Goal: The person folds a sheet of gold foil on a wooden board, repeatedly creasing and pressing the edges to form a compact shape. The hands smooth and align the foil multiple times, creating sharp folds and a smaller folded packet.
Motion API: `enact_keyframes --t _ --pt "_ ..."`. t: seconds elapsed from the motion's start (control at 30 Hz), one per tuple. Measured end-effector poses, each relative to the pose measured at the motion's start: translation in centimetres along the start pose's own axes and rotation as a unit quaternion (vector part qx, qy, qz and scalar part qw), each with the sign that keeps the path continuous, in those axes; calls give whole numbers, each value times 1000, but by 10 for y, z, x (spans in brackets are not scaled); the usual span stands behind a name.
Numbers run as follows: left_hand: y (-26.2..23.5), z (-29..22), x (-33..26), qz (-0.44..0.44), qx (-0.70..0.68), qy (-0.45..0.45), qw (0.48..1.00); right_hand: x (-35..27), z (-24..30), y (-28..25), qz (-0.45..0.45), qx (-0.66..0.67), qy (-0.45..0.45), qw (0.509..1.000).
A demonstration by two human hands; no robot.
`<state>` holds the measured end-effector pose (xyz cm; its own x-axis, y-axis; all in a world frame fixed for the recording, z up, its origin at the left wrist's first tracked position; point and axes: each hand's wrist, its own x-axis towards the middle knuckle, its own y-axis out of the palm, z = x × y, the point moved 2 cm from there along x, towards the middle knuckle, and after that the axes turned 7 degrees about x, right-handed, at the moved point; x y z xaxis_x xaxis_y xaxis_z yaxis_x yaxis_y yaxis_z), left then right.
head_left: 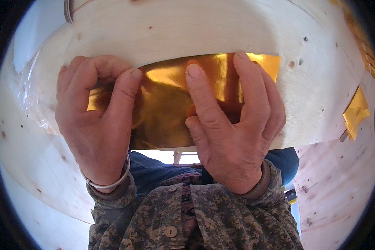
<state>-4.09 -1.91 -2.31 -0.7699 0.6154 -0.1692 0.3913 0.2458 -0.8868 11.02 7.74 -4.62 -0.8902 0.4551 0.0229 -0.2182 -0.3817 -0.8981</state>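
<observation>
A shiny gold foil sheet (166, 104) lies on a pale plywood board (196, 29) close in front of me. My left hand (98, 121) has its fingers curled, thumb and forefinger pinching the sheet's upper left edge. My right hand (233, 125) lies flat on the sheet's right half, with the forefinger and middle finger stretched up toward its top edge. Both hands cover much of the foil, and only its middle and top right corner show.
A second crumpled piece of gold foil (355, 112) sits at the board's right edge. Clear plastic film (29, 96) lies at the left. More plywood surfaces (333, 183) curve around below and to the right. My patterned shirt and blue trousers fill the lower middle.
</observation>
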Motion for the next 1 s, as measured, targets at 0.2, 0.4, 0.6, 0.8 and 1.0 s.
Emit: enact_keyframes --t 0.2,0.4,0.6,0.8,1.0 --pt "0 -3 0 13 3 0 1000 -2 -2 0 2 2 8 1000" --pt "2 -3 0 11 -8 -7 1000 -1 -4 -1 0 6 6 1000" --pt "2 -3 0 12 5 0 1000 0 -4 -1 -7 7 4 1000" --pt "2 -3 0 11 19 14 1000 -1 -4 -1 -5 10 4 1000" --pt "0 -1 0 9 9 12 1000 0 -1 1 -8 -1 4 1000"
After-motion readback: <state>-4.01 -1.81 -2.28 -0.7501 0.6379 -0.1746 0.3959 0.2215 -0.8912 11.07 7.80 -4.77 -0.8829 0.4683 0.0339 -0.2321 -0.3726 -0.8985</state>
